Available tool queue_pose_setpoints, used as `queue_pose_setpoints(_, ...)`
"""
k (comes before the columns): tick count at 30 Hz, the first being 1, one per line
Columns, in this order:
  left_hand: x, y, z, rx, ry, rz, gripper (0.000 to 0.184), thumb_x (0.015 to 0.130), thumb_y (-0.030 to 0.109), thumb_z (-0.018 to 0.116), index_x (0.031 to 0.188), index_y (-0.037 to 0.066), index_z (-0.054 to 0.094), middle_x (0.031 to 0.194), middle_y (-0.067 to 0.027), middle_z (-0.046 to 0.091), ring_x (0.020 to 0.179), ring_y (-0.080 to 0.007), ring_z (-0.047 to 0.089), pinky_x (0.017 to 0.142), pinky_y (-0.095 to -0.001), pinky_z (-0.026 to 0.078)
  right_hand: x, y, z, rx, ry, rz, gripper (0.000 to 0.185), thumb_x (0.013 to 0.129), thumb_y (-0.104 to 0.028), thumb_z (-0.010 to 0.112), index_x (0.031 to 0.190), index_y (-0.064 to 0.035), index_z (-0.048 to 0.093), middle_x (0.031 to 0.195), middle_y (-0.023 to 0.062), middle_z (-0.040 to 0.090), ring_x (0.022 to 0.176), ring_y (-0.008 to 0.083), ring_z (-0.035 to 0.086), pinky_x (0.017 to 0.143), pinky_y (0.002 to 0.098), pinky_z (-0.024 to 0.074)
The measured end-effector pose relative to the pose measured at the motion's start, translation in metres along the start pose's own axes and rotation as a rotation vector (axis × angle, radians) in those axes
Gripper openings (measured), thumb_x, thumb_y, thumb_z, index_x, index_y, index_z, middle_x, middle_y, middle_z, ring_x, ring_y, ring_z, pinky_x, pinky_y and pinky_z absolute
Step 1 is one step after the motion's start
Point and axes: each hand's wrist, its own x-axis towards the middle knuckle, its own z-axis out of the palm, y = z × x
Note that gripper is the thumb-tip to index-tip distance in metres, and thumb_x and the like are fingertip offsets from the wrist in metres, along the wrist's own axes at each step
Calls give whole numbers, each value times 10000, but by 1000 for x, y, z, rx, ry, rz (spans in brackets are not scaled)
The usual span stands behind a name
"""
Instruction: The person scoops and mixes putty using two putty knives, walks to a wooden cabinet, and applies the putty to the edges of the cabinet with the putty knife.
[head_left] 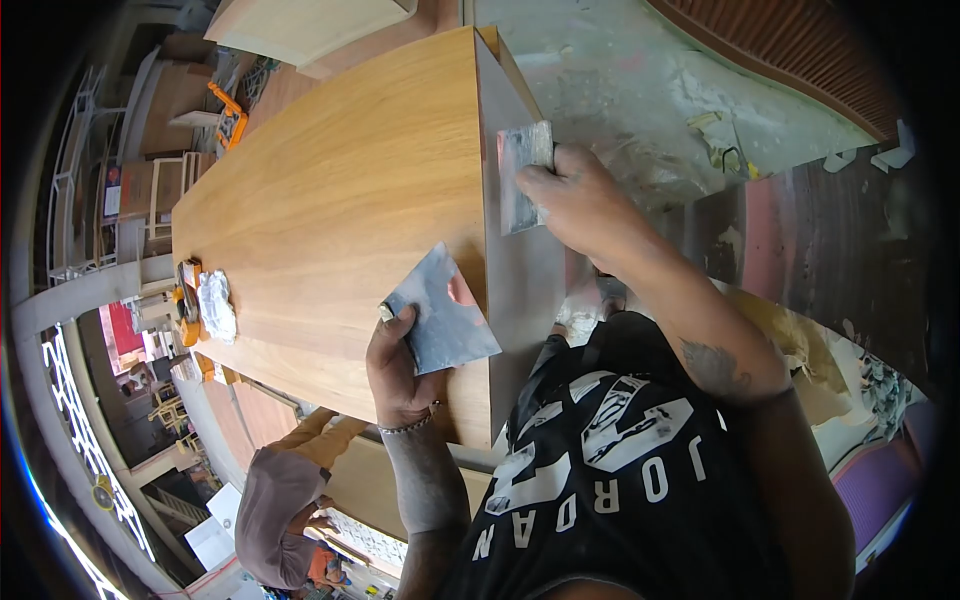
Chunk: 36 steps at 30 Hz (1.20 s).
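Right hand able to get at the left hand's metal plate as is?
Probably yes: the right hand is close by, the left hand holds the metal plate near the edge of the wooden panel, and nothing visible stands between. Gripping its scraper may hinder a grab, though.

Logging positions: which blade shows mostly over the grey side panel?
The blade in the right hand; the other blade, left hand, shows mostly over yellowish wood.

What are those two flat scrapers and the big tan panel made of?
The left scraper looks like metal, dull and smudged, from its grey sheen. The right scraper seems metal too, with a streaked, partly shiny face. The panel appears to be wood or veneer, smooth, showing flowing grain; any varnish is unclear.
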Motion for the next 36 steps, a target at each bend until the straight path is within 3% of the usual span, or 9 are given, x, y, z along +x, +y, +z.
queue_pose_setpoints(6,0,2,-2,20,-31,-4,460,871,141,593,1285,-27,484,1227,-148,601,1099,-296,609,926,-440,510,-11,-9,18,-91,-27,-177,313,867,-237,535,943,54,623,786,213,652,701,325,618,676,402,483)
queue_pose_setpoints(14,0,1,-1,0,-23,23,464,871,139,586,1294,-21,481,1242,-146,597,1118,-294,602,949,-444,495,-24,-1,16,-50,-34,-42,317,857,-225,541,982,57,608,817,242,645,789,347,641,704,404,483)
queue_pose_setpoints(17,-2,0,1,-12,17,30,468,869,139,590,1296,-20,480,1247,-144,594,1127,-292,596,960,-441,487,-27,-1,26,-153,-71,-233,330,867,-207,546,1004,90,584,867,295,638,866,415,646,745,438,499)
queue_pose_setpoints(24,-2,1,2,-22,-62,24,475,872,143,585,1302,-25,472,1242,-148,595,1089,-290,618,885,-418,529,-34,18,15,-168,-68,-45,349,862,-209,547,983,117,576,909,316,627,847,439,639,750,448,504)
queue_pose_setpoints(26,-1,1,3,-13,-59,15,470,876,146,579,1301,-25,470,1237,-149,597,1057,-289,633,843,-405,551,-36,21,29,-251,-79,-100,282,891,-176,513,1018,69,566,792,155,618,711,231,589,675,372,477)
queue_pose_setpoints(27,-2,-1,6,-8,14,42,468,879,150,573,1301,-23,469,1225,-146,602,1023,-289,646,806,-403,563,-40,21,37,-257,77,-427,303,898,-187,507,1040,76,555,789,150,608,712,217,588,670,369,477)
queue_pose_setpoints(32,-1,1,-3,-47,27,61,435,888,153,561,1280,-19,484,1181,-138,627,973,-285,666,706,-402,594,-54,11,15,-195,-131,-54,306,909,-181,491,1075,68,555,788,146,602,719,208,582,671,364,474)
queue_pose_setpoints(34,-1,-1,-7,-103,-120,58,401,894,139,549,1259,-19,497,1163,-148,639,1003,-297,665,660,-402,611,-52,20,14,-131,-105,-74,329,866,-189,537,961,126,549,870,322,608,802,432,629,728,466,491)
queue_pose_setpoints(36,-5,-2,6,-109,-14,81,386,897,133,544,1250,-18,503,1158,-156,642,1006,-303,667,657,-405,620,-57,25,30,-188,-47,-191,340,872,-179,528,1001,135,543,898,345,594,795,457,620,757,478,498)
